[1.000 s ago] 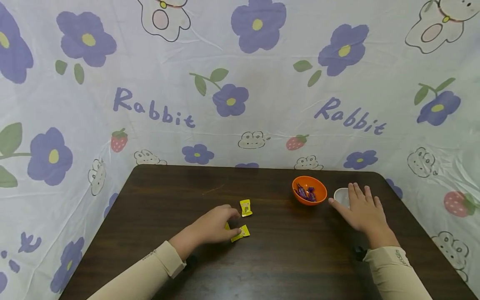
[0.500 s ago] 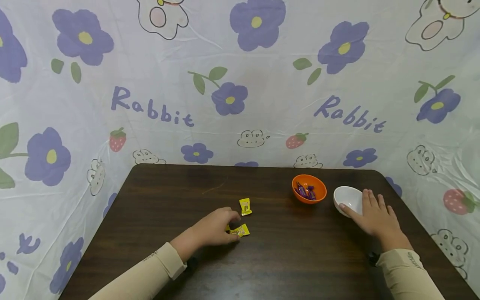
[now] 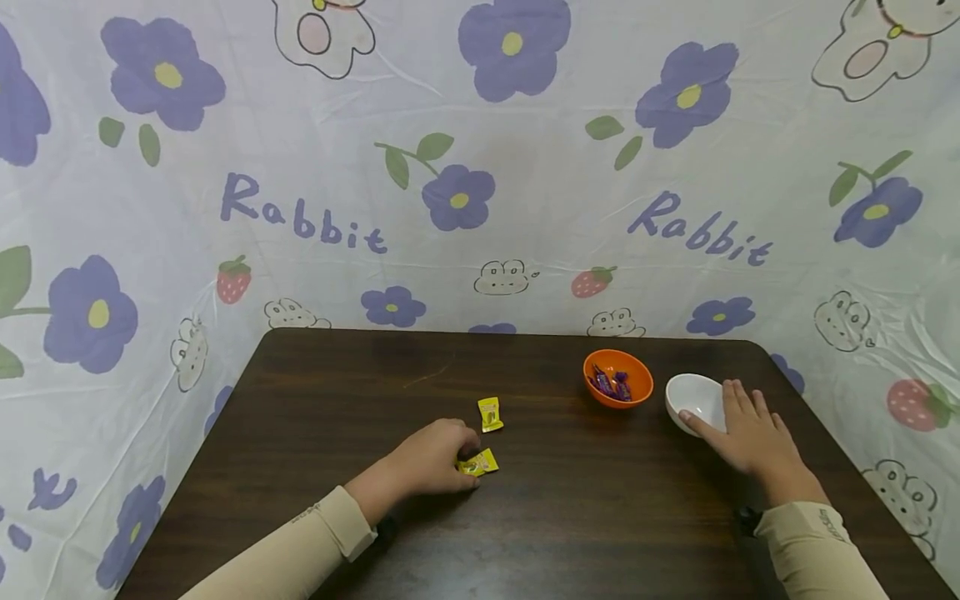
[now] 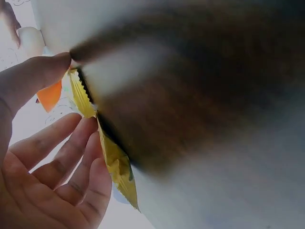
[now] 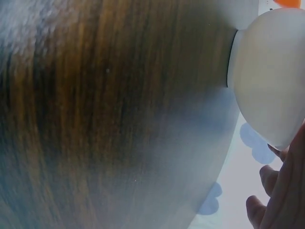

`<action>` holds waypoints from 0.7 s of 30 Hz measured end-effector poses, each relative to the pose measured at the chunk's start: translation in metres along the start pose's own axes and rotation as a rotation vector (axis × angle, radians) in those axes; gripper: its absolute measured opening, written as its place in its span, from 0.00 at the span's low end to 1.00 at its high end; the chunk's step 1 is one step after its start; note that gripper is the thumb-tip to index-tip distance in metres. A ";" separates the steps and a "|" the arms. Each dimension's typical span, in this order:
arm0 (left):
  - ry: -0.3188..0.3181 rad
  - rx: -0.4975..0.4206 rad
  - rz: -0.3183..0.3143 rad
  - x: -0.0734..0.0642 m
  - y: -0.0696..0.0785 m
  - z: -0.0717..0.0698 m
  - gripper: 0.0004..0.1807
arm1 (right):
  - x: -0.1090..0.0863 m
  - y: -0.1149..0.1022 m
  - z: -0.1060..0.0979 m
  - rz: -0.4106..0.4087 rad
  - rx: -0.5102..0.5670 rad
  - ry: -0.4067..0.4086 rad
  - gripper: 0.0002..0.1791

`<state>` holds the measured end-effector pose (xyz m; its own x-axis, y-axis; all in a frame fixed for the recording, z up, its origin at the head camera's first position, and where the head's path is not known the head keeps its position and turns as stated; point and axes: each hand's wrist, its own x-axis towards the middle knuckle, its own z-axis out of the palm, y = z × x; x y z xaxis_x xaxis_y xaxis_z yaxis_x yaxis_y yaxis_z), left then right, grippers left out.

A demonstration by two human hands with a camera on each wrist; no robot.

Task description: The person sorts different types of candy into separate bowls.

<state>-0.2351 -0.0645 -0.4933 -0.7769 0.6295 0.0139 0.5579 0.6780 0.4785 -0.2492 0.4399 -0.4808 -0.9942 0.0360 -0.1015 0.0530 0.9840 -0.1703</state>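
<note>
My left hand (image 3: 429,460) rests on the table around a yellow wrapped candy (image 3: 480,463). In the left wrist view the fingers touch the yellow wrapper (image 4: 116,164), and the thumb stands apart from the fingers, near the wrapper's other end. Whether a second candy lies under this hand I cannot tell. Another yellow candy (image 3: 490,414) lies just beyond it. My right hand (image 3: 761,442) is at the right side of a white bowl (image 3: 693,398), fingers straight and thumb across its near rim. The part of the bowl behind the hand is hidden.
An orange bowl (image 3: 618,398) holding several purple-wrapped candies (image 3: 611,383) stands left of the white bowl. Both bowls are near the far right of the dark wooden table (image 3: 360,367). A patterned cloth (image 3: 555,192) hangs behind the table.
My right hand has shifted right, uncovering more of the white bowl. My left thumb has drawn back slightly from over the near candy. The candies and orange bowl have stayed in place.
</note>
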 end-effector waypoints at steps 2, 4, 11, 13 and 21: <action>-0.001 0.003 0.001 0.000 0.001 0.001 0.16 | 0.000 0.000 0.000 0.001 0.001 0.002 0.67; -0.005 0.005 0.004 0.001 0.001 0.001 0.14 | -0.001 0.000 0.000 0.003 0.003 0.004 0.67; -0.030 0.010 0.019 0.006 0.005 0.004 0.08 | -0.002 0.000 0.000 0.008 0.013 0.011 0.67; -0.027 0.018 0.026 0.007 0.008 0.004 0.06 | -0.001 0.001 0.000 0.008 0.014 0.013 0.67; -0.030 0.034 0.045 0.013 0.017 0.008 0.04 | 0.002 0.000 0.005 0.009 0.010 0.018 0.68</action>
<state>-0.2334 -0.0420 -0.4923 -0.7420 0.6703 0.0076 0.6018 0.6611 0.4482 -0.2511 0.4390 -0.4854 -0.9951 0.0485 -0.0859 0.0633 0.9817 -0.1794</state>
